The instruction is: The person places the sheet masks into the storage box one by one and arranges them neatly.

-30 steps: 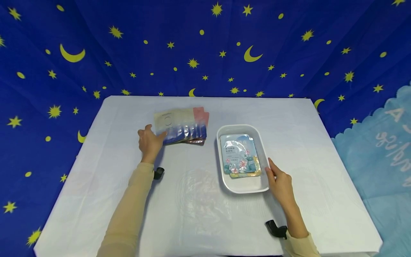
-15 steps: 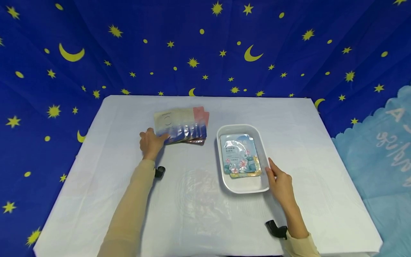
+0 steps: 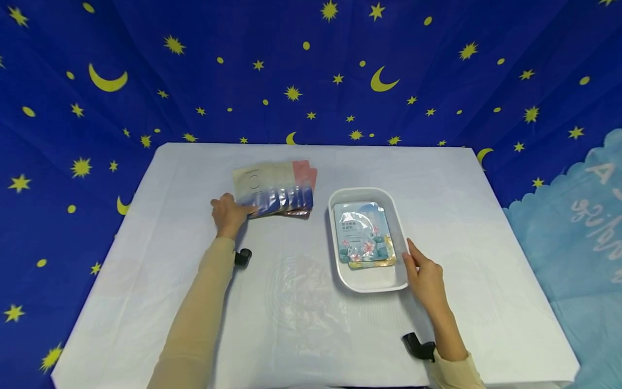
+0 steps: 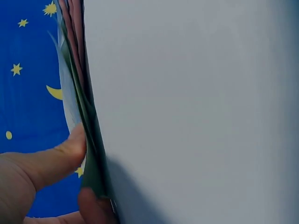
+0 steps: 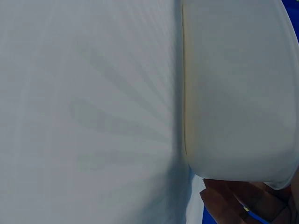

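Observation:
A fanned row of flat sheet mask sachets (image 3: 272, 189), cream and blue with pink ones at the right end, lies at the back left of the table in the head view. My left hand (image 3: 229, 215) pinches the leftmost sachet at its near left corner. In the left wrist view my thumb (image 4: 72, 147) lies on one face of that sachet (image 4: 93, 172), a fingertip at its lower edge. Right of centre sits a white tray (image 3: 371, 280) holding blue floral sachets (image 3: 362, 232) over a yellow one. My right hand (image 3: 425, 278) grips the tray's near right rim.
The table (image 3: 301, 335) has a white cover with a wrinkled, shiny patch in front. Behind it hangs a blue cloth (image 3: 233, 81) printed with stars and moons. A black wrist camera (image 3: 418, 347) sits at my right wrist.
My left hand has shifted slightly right and nearer, its thumb further over the leftmost sachet. The right hand, tray and sachet row have hardly moved.

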Available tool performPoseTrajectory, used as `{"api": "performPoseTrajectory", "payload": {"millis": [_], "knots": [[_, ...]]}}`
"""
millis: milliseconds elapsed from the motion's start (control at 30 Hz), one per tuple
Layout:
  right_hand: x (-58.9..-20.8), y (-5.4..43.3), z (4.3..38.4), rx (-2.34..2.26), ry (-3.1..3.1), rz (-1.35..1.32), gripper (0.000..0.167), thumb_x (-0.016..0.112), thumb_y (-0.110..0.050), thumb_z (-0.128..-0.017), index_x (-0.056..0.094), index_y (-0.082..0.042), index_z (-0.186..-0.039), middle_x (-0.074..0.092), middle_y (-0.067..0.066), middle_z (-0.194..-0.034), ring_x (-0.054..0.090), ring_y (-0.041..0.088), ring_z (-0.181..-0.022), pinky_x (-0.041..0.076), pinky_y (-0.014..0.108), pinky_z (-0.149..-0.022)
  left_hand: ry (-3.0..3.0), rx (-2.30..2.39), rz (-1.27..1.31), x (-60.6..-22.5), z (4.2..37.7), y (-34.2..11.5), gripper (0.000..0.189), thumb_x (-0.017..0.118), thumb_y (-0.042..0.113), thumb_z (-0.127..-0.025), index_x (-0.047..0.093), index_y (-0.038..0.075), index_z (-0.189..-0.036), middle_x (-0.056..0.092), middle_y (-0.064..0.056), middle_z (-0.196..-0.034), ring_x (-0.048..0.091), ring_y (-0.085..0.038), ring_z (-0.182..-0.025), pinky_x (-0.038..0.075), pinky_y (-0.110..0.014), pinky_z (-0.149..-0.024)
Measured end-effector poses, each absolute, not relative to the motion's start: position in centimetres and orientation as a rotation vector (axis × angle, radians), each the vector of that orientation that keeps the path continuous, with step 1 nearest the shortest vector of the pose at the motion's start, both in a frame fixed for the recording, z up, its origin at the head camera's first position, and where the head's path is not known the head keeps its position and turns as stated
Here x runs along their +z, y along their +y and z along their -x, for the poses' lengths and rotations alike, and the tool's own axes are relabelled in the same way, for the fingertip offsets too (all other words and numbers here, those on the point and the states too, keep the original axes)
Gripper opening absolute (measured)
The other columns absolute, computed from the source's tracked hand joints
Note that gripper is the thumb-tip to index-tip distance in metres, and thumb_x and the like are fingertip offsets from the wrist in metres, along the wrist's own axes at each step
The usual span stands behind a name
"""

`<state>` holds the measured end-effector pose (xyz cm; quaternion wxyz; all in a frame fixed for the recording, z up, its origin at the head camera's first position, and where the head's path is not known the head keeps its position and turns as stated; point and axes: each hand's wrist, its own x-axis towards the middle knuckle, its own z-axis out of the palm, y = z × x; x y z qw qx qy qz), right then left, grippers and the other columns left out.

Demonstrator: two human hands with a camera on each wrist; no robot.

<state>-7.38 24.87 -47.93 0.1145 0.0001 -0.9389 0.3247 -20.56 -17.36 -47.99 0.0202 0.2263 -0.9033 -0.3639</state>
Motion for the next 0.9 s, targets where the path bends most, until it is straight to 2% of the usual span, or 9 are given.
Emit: {"api": "performPoseTrajectory", "payload": {"millis": [167,300,400,500,567,633,733,833,900], "knots": [[-47.9,24.9,7.3,0.942,-2.757,0.006,0.039,0.057,-0.010,-0.098,0.054,0.006,-0.134,0.066,0.032,-0.111,0.068,0.034,-0.070,0.050,0.028,-0.049,-2.743,-1.253,-0.716,-48.3,20.7,-18.2,0.067,0.083,0.014,-0.073,0.051,-0.015,-0.125,0.054,-0.033,-0.126,0.046,-0.048,-0.121,0.038,-0.054,-0.106],[-47.8,24.9,7.3,0.942,-2.756,0.004,0.039,0.057,-0.010,-0.098,0.054,0.005,-0.134,0.066,0.032,-0.110,0.069,0.035,-0.071,0.051,0.030,-0.050,-2.721,-1.314,-0.742,-48.4,20.7,-18.6,0.061,0.082,0.012,-0.074,0.053,-0.014,-0.121,0.055,-0.032,-0.126,0.046,-0.049,-0.122,0.039,-0.053,-0.106],[-47.8,24.8,7.4,0.946,-2.753,-0.001,0.039,0.057,-0.010,-0.098,0.054,0.005,-0.134,0.066,0.031,-0.109,0.069,0.035,-0.071,0.051,0.031,-0.050,-2.677,-1.358,-0.774,-48.5,20.6,-18.6,0.052,0.080,0.008,-0.074,0.057,-0.014,-0.115,0.059,-0.031,-0.118,0.050,-0.047,-0.118,0.042,-0.052,-0.104],[-47.8,24.8,7.4,0.946,-2.753,-0.005,0.039,0.057,-0.010,-0.098,0.054,0.005,-0.134,0.066,0.031,-0.110,0.069,0.035,-0.072,0.052,0.031,-0.051,-2.619,-1.378,-0.798,-48.7,20.5,-18.7,0.041,0.079,0.003,-0.072,0.061,-0.012,-0.105,0.070,-0.022,-0.090,0.063,-0.044,-0.103,0.049,-0.047,-0.097],[-47.8,24.8,7.4,0.949,-2.753,-0.005,0.039,0.057,-0.010,-0.098,0.054,0.005,-0.134,0.066,0.032,-0.110,0.069,0.035,-0.072,0.052,0.032,-0.051,-2.593,-1.378,-0.806,-48.7,20.5,-18.7,0.033,0.080,0.001,-0.070,0.065,-0.010,-0.097,0.068,-0.010,-0.063,0.069,-0.034,-0.077,0.053,-0.042,-0.088],[-47.8,24.8,7.4,0.950,-2.755,-0.001,0.039,0.057,-0.010,-0.098,0.054,0.005,-0.134,0.066,0.032,-0.110,0.069,0.036,-0.072,0.052,0.032,-0.051,-2.583,-1.378,-0.815,-48.7,20.4,-18.8,0.026,0.080,0.002,-0.070,0.068,-0.009,-0.090,0.060,0.003,-0.046,0.065,-0.021,-0.053,0.054,-0.034,-0.078],[-47.8,24.8,7.4,0.951,-2.763,0.005,0.039,0.056,-0.011,-0.098,0.054,0.005,-0.134,0.066,0.032,-0.109,0.069,0.036,-0.073,0.052,0.032,-0.051,-2.549,-1.461,-0.855,-48.5,20.3,-18.8,0.019,0.078,-0.001,-0.072,0.069,-0.009,-0.087,0.056,0.009,-0.047,0.054,-0.001,-0.041,0.054,-0.024,-0.062],[-47.9,24.8,7.4,0.948,-2.773,0.011,0.040,0.056,-0.011,-0.098,0.054,0.006,-0.134,0.067,0.032,-0.109,0.069,0.036,-0.074,0.053,0.032,-0.052,-2.475,-1.583,-0.922,-48.4,20.3,-18.8,0.016,0.075,-0.004,-0.074,0.068,-0.009,-0.088,0.060,0.001,-0.057,0.054,0.002,-0.039,0.051,-0.015,-0.050],[-47.9,24.8,7.4,0.949,-2.775,0.013,0.040,0.056,-0.011,-0.099,0.054,0.006,-0.134,0.066,0.032,-0.109,0.069,0.036,-0.074,0.053,0.032,-0.052,-2.407,-1.674,-0.957,-48.4,20.4,-18.8,0.014,0.072,-0.006,-0.076,0.067,-0.009,-0.089,0.060,-0.004,-0.065,0.056,0.002,-0.040,0.051,-0.013,-0.047]]}}
